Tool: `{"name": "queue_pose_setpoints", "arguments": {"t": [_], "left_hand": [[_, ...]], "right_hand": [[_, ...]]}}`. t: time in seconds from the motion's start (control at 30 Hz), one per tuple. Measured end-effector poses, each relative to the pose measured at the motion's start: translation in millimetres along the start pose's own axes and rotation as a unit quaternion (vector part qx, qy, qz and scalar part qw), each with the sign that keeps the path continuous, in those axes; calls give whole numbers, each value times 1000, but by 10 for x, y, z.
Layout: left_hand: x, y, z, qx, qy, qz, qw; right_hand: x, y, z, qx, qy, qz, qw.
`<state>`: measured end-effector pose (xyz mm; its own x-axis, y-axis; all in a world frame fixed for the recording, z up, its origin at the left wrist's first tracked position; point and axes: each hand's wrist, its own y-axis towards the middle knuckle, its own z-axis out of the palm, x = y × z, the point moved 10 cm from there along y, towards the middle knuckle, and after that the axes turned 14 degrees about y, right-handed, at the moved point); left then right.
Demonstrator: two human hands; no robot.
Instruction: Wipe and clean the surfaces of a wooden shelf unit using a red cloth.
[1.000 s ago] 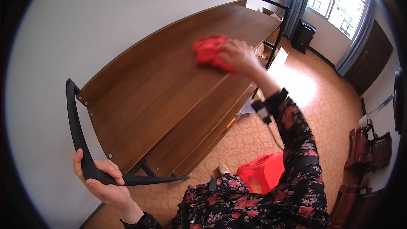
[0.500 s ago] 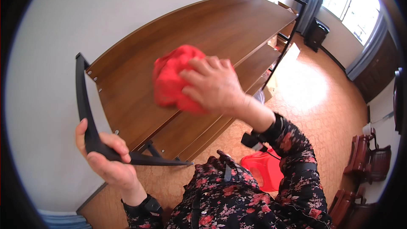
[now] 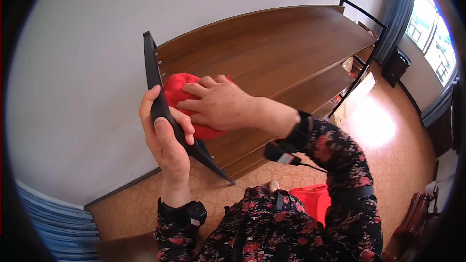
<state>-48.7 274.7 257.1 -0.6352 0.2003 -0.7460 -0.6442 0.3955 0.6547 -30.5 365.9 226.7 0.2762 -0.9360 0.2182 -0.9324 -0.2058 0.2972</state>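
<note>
With fingers and thumb wrapped round it, my left hand grips the black metal end frame of a brown wooden shelf unit. A bunched red cloth lies on the top shelf board, close to that frame. Over the cloth, my right hand presses down with its fingers curved, holding it against the wood. Its palm side is hidden, as is the part of the cloth beneath it. Small silver screw heads show along the board's near left end.
Lower shelves sit under the top one, with boxes at the far end. A red plastic stool or tub stands on the floor beside me. Blue curtain fabric hangs at lower left. A black bin-like box is near the window.
My right hand has wiped the red cloth leftward along the board, up to the end frame near my left hand. My left hand keeps hold of the frame. The view has shifted left.
</note>
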Motion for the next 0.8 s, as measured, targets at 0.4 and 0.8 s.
{"name": "queue_pose_setpoints", "arguments": {"t": [0.4, 0.8], "left_hand": [[157, -112, 51, -10, -13, -23, 1000], [216, -92, 51, -27, 6, -23, 999]], "right_hand": [[-2064, -633, -337, 124, -99, 361, 919], [-935, 457, 256, 170, -54, 184, 967]]}}
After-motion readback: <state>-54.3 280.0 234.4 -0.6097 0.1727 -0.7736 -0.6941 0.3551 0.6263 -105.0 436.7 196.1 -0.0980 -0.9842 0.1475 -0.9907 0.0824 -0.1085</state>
